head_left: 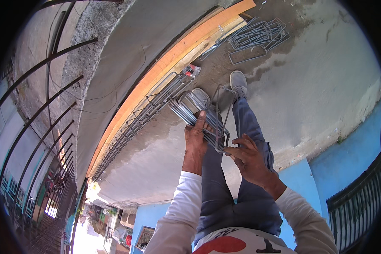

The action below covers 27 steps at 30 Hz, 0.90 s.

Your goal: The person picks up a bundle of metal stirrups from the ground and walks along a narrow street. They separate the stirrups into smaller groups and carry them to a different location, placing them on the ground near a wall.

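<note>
In front of my legs, my left hand (195, 136) is wrapped round a bundle of rectangular steel rebar stirrups (186, 111), its thumb lying along the top. Several stirrups stack closely together there. One stirrup (238, 111) stands apart from the bundle, its loop spread out to the right over my trouser leg. With thumb and forefinger closed, my right hand (250, 160) pinches the near corner of the bent wire beside the bundle; its other fingers are partly curled. Exactly how many wires lie in that pinch is hidden.
A pile of stirrups (258, 36) lies on the concrete floor ahead. Left of me, a long rebar cage (144, 114) runs beside orange-brown wooden planks (173, 55). A small red and grey packet (192, 71) rests at the cage's end. Curved dark bars rise at far left; a blue wall stands right.
</note>
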{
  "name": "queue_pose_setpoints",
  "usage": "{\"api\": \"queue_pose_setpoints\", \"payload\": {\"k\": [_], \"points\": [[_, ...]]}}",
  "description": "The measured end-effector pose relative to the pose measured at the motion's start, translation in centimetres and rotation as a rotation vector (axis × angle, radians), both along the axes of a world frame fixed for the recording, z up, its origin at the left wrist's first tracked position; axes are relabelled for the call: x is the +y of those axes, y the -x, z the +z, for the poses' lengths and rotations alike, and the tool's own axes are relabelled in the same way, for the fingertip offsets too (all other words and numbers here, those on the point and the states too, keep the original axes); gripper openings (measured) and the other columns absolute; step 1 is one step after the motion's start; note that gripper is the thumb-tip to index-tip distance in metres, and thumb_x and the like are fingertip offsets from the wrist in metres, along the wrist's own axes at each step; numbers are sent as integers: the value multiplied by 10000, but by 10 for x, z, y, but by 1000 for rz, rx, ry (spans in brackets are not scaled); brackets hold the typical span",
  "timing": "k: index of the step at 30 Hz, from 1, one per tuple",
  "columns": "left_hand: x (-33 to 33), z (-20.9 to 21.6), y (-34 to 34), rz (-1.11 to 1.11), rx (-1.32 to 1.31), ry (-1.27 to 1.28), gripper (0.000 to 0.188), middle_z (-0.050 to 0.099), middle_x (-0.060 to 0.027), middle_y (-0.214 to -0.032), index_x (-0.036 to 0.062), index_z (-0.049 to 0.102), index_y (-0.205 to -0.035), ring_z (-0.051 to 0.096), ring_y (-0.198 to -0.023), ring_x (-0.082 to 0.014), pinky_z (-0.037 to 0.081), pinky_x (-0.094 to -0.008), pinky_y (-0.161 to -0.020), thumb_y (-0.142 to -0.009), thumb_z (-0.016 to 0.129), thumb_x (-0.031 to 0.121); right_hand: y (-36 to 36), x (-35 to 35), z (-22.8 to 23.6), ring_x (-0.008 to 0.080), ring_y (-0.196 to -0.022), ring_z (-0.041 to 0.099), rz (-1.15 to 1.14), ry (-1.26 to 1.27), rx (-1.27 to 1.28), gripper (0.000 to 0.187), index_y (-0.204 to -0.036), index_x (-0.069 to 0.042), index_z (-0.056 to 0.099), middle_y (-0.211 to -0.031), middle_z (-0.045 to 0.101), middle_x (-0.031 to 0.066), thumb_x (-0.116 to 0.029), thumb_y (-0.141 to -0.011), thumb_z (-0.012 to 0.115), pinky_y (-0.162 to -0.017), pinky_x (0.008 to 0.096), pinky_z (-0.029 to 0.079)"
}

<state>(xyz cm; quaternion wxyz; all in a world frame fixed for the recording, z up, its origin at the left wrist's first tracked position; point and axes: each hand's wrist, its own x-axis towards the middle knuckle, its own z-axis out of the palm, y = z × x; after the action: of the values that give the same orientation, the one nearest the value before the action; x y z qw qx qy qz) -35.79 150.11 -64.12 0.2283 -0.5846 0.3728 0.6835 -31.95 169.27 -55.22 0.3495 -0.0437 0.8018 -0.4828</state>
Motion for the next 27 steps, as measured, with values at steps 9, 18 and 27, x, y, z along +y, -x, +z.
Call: {"api": "queue_pose_setpoints", "payload": {"k": [9,18,27], "points": [[-37,106,-18,-39,164,22,189,445,34,-702,71,630,-1055,404,-611,-91,390,-285,-589,-918,742,137,36,-6,129,226,-908,638,-441,17,48,269,-1253,-20,631,-956,674,101,-73,-992,592,-1011,455,504],[-82,222,-24,-13,508,-145,174,438,39,-658,57,661,-1059,400,-586,-100,392,-293,-589,-914,743,105,74,27,161,116,-718,587,-986,458,-402,294,-1269,-41,610,-822,541,9,-235,-1070,513,-688,365,634],[-83,301,-41,-33,597,-326,145,401,47,-633,89,668,-1061,402,-582,-106,407,-325,-608,-938,710,153,66,-25,159,159,-729,619,-1145,440,-399,215,-1087,-85,586,-893,582,36,-289,-1068,520,-673,393,630]]}}
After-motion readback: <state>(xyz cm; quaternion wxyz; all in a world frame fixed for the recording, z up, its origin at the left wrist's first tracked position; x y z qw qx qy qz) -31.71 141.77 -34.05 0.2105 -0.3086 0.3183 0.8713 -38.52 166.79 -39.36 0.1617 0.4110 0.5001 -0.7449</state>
